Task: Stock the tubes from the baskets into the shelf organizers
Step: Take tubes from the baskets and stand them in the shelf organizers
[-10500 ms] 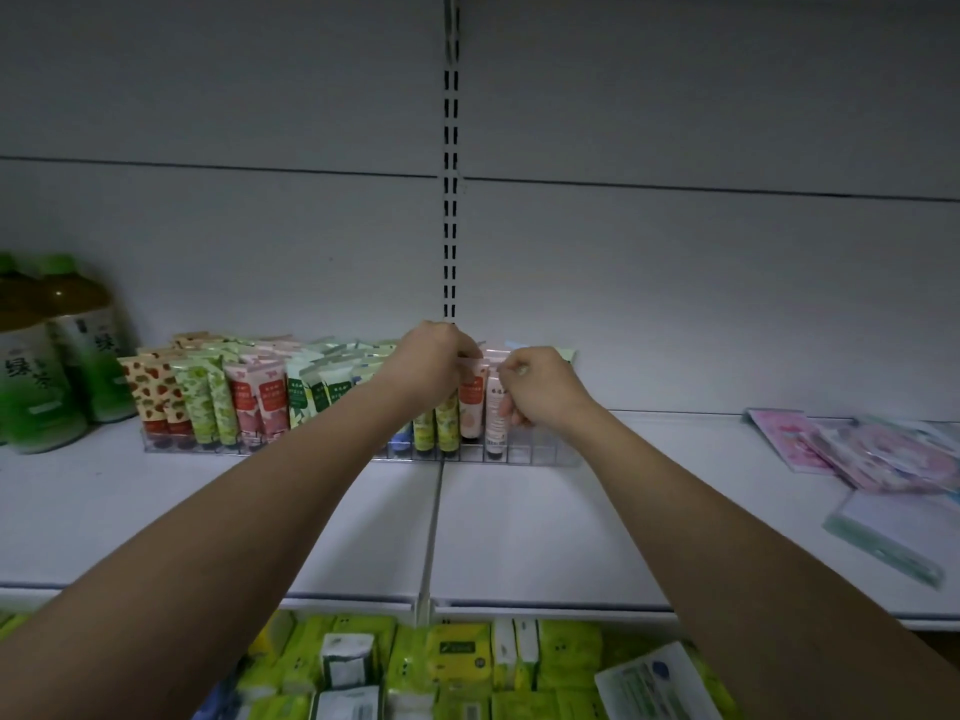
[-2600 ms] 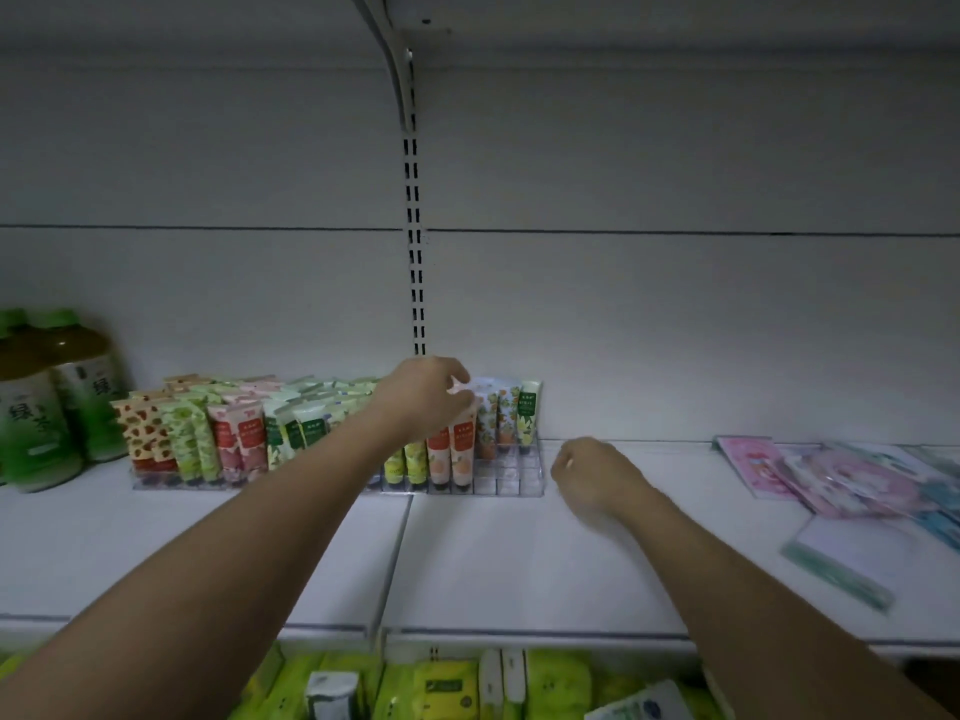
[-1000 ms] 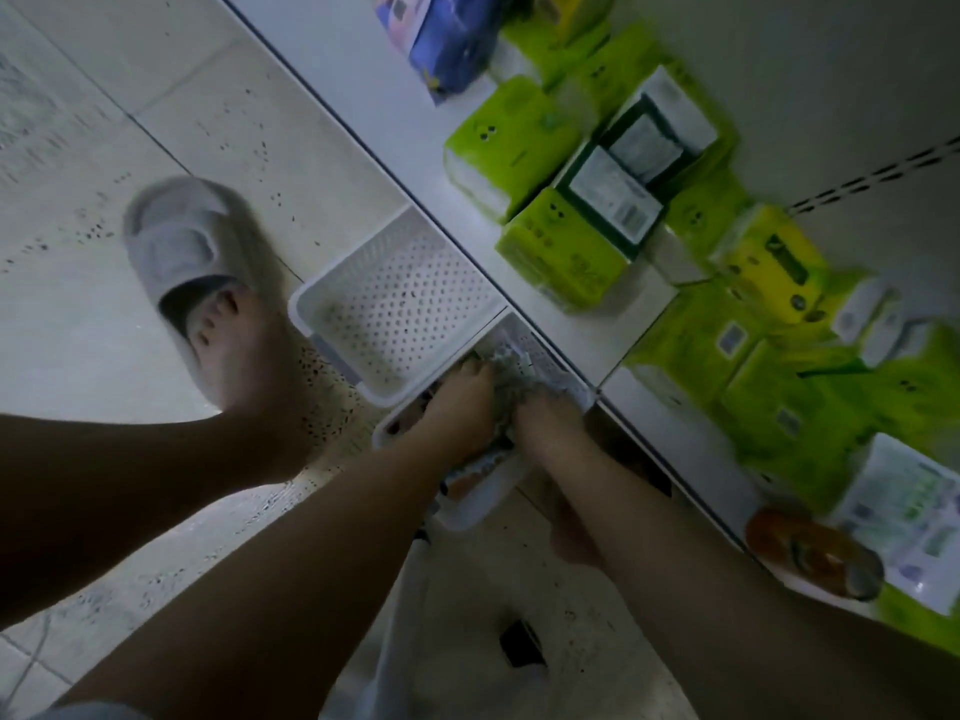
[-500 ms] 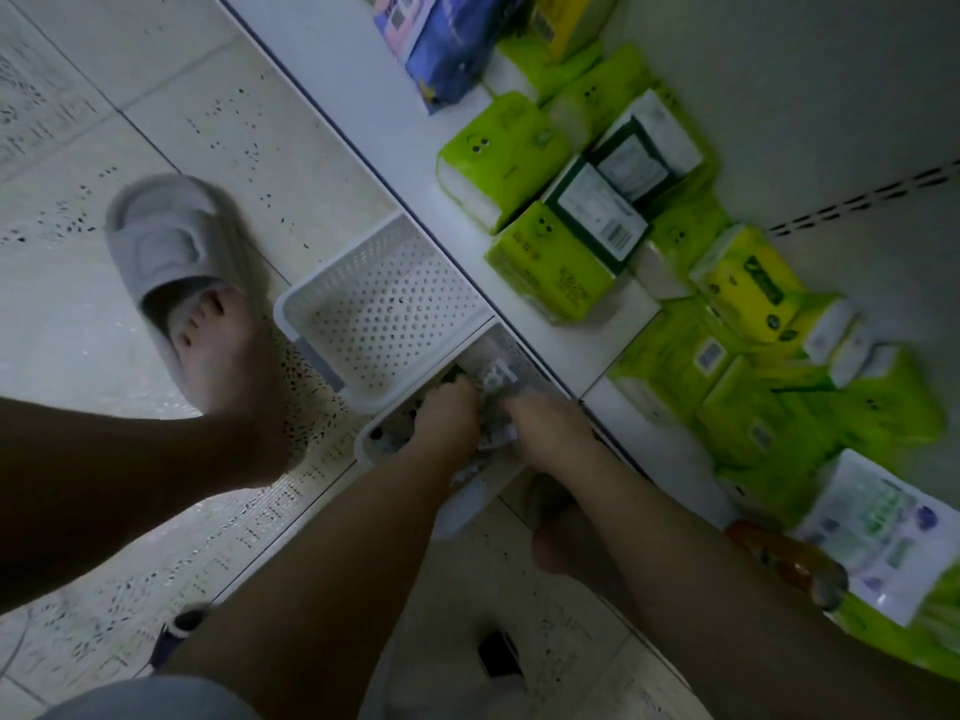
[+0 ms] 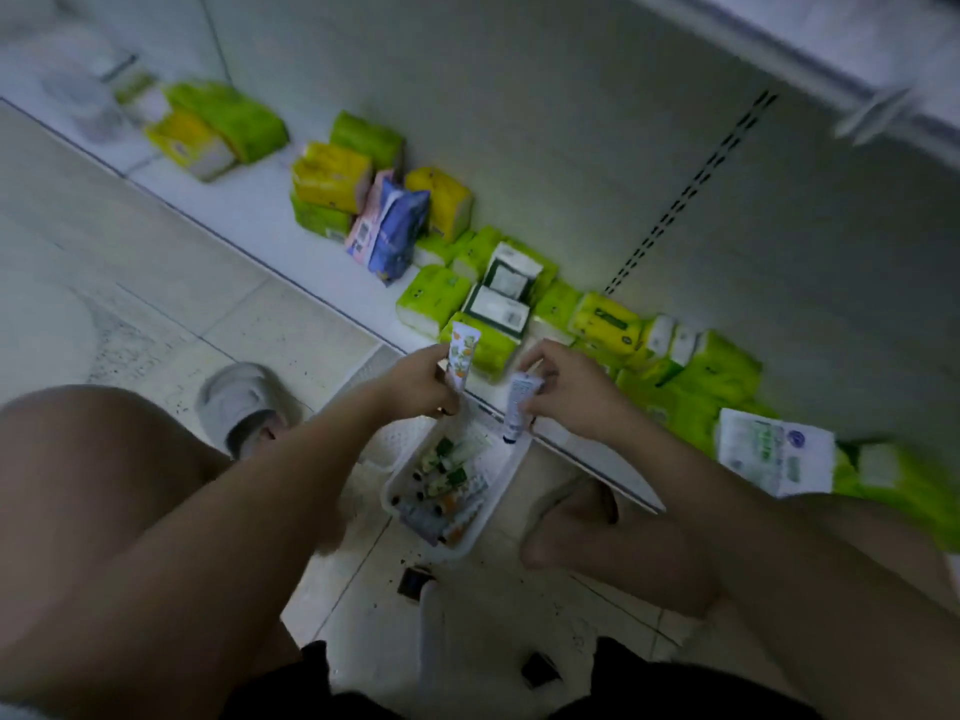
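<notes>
A white perforated basket (image 5: 496, 511) stands on the floor between my feet, with several tubes (image 5: 441, 485) lying in it. My left hand (image 5: 415, 384) is raised above the basket and grips a white tube with an orange pattern (image 5: 461, 356), flat end up. Just to its right, my right hand (image 5: 563, 392) pinches a pale blue-white tube (image 5: 518, 405) that hangs with its dark cap down over the basket's far end. The shelf organizers are out of view.
The bottom shelf (image 5: 322, 272) runs diagonally behind the basket, lined with green and yellow tissue packs (image 5: 431, 298) and a blue-pink bag (image 5: 389, 226). A second white basket (image 5: 374, 366) sits partly behind my left hand. My slippered left foot (image 5: 244, 402) and bare right foot (image 5: 587, 517) flank the basket.
Both hands were down in the basket among the tubes; now they have lifted out, each holding one tube. The view has swung up along the bottom shelf.
</notes>
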The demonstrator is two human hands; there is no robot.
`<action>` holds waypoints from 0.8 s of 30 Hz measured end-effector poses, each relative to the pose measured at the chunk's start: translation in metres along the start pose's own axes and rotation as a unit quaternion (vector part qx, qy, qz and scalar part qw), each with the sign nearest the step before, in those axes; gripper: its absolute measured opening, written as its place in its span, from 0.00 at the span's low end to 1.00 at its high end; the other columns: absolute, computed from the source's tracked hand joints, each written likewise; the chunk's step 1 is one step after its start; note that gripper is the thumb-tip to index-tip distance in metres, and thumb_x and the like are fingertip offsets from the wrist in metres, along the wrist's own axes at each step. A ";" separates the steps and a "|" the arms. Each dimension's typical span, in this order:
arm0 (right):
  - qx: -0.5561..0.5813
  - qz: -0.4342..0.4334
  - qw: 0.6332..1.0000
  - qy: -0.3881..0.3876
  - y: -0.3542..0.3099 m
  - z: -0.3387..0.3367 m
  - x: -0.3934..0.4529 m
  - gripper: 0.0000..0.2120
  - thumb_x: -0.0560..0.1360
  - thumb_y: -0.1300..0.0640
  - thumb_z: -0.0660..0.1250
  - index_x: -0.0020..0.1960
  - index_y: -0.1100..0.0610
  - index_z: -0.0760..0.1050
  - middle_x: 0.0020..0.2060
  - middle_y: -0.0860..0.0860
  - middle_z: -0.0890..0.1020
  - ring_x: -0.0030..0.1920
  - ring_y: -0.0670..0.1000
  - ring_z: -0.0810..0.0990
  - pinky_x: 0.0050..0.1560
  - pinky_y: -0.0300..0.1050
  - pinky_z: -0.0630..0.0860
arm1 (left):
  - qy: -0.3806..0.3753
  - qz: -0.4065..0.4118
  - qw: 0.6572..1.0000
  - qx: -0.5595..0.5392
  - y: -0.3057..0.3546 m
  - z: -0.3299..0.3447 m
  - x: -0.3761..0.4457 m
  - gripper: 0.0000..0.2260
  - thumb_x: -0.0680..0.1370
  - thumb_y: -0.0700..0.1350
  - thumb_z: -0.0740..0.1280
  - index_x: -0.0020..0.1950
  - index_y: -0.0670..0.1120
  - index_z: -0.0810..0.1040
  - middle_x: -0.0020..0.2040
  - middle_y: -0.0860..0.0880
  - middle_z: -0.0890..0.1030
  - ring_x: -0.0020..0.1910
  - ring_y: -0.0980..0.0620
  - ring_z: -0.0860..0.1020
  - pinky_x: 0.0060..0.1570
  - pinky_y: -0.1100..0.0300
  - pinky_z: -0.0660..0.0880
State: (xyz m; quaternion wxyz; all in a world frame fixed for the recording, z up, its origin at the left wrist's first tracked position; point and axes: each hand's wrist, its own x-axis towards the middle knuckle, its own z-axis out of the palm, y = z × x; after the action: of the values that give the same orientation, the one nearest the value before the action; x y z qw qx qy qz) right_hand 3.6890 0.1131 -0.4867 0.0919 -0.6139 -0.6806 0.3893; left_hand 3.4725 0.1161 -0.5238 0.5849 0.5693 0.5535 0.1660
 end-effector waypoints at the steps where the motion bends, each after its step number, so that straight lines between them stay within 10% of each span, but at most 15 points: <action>1: 0.049 -0.004 0.998 0.029 -0.012 -0.012 -0.014 0.14 0.69 0.64 0.77 0.49 0.55 0.75 0.42 0.54 0.79 0.37 0.52 0.80 0.40 0.52 0.79 | -0.001 0.022 1.000 -0.007 0.019 -0.004 -0.012 0.17 0.71 0.29 0.69 0.54 0.46 0.73 0.41 0.39 0.77 0.38 0.45 0.78 0.40 0.54 0.77; 11: 0.565 -0.119 0.816 0.018 -0.100 -0.100 -0.140 0.06 0.82 0.63 0.57 0.56 0.57 0.70 0.44 0.55 0.81 0.27 0.48 0.72 0.27 0.40 0.71 | -0.026 0.202 0.979 -0.014 0.201 -0.016 -0.127 0.15 0.75 0.33 0.70 0.59 0.43 0.75 0.51 0.35 0.80 0.46 0.43 0.82 0.44 0.54 0.82; 24: 0.273 -0.215 0.900 0.264 -0.142 -0.244 -0.212 0.07 0.84 0.55 0.57 0.59 0.50 0.71 0.42 0.58 0.75 0.33 0.49 0.72 0.31 0.44 0.73 | 0.048 0.354 0.933 0.030 0.364 0.013 -0.151 0.11 0.77 0.44 0.70 0.51 0.36 0.76 0.46 0.40 0.83 0.46 0.46 0.83 0.53 0.45 0.78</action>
State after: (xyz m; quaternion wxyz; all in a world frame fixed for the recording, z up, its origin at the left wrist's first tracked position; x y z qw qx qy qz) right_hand 3.7762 0.0307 -0.1553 0.5138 -0.4831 -0.6139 0.3545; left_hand 3.5923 0.0937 -0.1485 0.4431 0.7370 0.3483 0.3729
